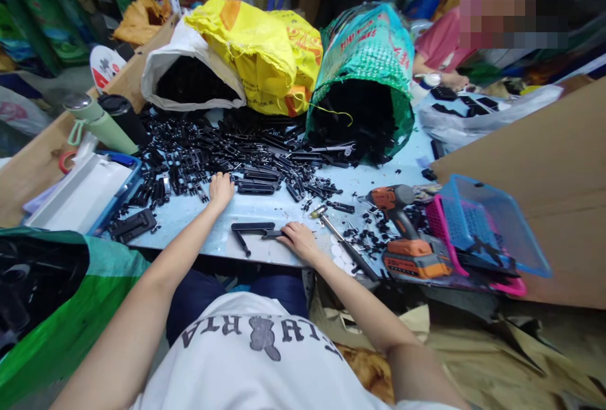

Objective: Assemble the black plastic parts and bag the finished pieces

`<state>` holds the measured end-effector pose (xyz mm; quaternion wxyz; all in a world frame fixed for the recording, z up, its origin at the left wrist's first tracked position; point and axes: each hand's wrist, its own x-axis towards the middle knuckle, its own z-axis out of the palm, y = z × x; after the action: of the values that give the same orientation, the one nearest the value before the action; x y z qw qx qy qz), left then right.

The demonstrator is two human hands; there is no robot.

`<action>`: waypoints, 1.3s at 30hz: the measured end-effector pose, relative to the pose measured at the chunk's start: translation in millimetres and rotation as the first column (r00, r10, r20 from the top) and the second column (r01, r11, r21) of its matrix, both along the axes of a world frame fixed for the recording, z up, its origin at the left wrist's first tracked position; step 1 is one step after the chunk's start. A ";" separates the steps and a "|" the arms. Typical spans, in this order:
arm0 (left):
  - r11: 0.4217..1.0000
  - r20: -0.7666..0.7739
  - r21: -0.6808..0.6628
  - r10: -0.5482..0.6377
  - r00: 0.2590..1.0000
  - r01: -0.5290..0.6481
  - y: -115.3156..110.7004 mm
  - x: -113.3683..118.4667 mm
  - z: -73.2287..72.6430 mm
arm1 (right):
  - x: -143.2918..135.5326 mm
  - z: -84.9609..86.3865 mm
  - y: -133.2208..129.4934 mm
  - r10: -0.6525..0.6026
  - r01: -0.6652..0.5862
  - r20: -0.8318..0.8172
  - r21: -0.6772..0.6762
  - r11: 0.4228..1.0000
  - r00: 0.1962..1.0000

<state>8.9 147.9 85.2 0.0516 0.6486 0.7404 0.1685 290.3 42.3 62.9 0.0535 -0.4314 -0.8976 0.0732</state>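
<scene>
- Two bare hands over a pale-blue tabletop (279, 208); a black V-shaped bracket (253, 227) lies flat at its near edge, between them.
- Right hand (299, 241): fingers over a dark strip (272, 234) reaching the bracket's right end; pinching or only pressing, cannot tell. Strip may be a separate piece.
- Left hand (221, 190): fingers down at the near edge of the black parts pile (203, 144), just beside stacked black bars (258, 181); grasp hidden, cannot tell.
- Bracket handling, judged: light, stiff, smooth enough to slide; not fragile. Legs meet at left, probably a pivot, so one may swing.
- Best hold: pinch the far, longer leg mid-length; steady the left joint. Fingers clear of the V.
- Hammer (348, 247) lies just right of the right hand.
</scene>
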 end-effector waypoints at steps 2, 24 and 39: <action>0.998 -0.022 -0.039 -0.044 0.999 0.043 6.6 -4.8 -3.3 | 5.0 2.2 5.3 -0.049 0.049 -0.008 0.007 0.999 0.999; 0.950 0.060 0.005 -0.311 0.948 0.312 -132.4 0.3 1.0 | -12.9 27.9 39.3 -0.355 0.200 -0.559 -0.320 0.926 0.749; 0.841 -0.053 0.342 -0.429 0.902 0.420 -133.0 -6.9 -27.4 | -36.2 7.8 17.1 0.032 0.010 -0.437 0.092 0.996 0.899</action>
<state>2.0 14.9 57.9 -0.0173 0.7930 0.5365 0.2881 254.2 59.4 70.7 0.2732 -0.3959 -0.8675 0.1272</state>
